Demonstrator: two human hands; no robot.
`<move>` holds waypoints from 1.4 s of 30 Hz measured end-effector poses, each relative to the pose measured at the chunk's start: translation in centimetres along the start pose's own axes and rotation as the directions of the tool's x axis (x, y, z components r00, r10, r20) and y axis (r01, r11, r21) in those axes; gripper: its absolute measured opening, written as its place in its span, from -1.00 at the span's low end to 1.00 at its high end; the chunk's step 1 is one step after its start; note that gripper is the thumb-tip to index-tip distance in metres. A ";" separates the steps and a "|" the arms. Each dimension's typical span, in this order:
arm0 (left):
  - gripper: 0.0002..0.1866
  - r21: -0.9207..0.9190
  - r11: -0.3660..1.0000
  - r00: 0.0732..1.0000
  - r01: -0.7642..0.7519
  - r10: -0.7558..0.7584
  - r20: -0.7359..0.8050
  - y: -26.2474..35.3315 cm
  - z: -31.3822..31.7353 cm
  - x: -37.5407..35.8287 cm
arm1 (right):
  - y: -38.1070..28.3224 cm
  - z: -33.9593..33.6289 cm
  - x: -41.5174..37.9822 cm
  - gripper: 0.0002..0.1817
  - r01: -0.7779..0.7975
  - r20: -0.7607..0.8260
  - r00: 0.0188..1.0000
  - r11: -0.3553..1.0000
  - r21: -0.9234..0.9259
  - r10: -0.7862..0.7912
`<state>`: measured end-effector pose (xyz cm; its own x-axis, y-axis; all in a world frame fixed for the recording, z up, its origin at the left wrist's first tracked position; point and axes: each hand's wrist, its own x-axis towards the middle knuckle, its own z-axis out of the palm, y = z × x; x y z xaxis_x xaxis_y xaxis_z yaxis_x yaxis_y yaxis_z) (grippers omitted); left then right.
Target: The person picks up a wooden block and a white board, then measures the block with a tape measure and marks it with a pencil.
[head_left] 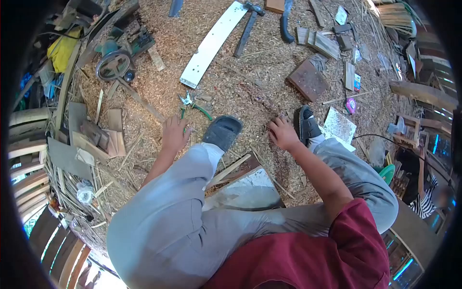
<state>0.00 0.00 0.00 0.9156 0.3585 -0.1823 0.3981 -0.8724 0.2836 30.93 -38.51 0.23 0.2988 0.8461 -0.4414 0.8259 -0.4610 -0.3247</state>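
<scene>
My left hand (174, 134) rests on the shavings beside my left sandal, fingers stretched forward and apart. Just beyond its fingertips lie pliers with green handles (202, 111), jaws spread; whether a fingertip touches the nearer handle is hard to tell. My right hand (283, 133) is down on the shavings to the left of my right sandal (307, 126), its fingers spread and slightly bent, with nothing visible in them. Ahead of both hands are a long white board (211, 44) with dark holes and a hammer (247, 30) beside its far end.
A brown wooden block (308, 80), a pink tape measure (351, 105) and several wood offcuts (323, 44) lie to the right. A machine with a handwheel (113, 65) stands at the left. Between my legs is a flat-topped block (246, 192). Another person (426, 200) sits far right.
</scene>
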 end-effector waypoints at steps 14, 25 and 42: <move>-0.60 -0.502 0.749 0.897 0.432 -0.413 0.155 -1.2 3.1 1.7 | -3.4 -1.7 -2.3 -0.54 0.081 -0.198 0.980 0.954 0.287 -0.024; -0.60 -0.207 0.856 0.880 0.474 -0.452 0.145 1.2 3.1 4.1 | 0.8 0.8 -3.8 -0.26 -0.567 0.069 0.795 0.699 0.436 0.602; -0.62 -0.793 0.455 0.871 0.405 -0.455 0.185 1.9 -1.4 3.8 | -3.9 -0.4 3.3 -0.24 -0.553 -0.187 0.713 0.706 0.443 0.675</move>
<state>4.33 0.13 1.16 0.6062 0.6476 -0.4616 0.5974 0.0122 0.8018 28.91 -33.84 0.34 0.8603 0.3422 -0.3778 0.2065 -0.9116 -0.3556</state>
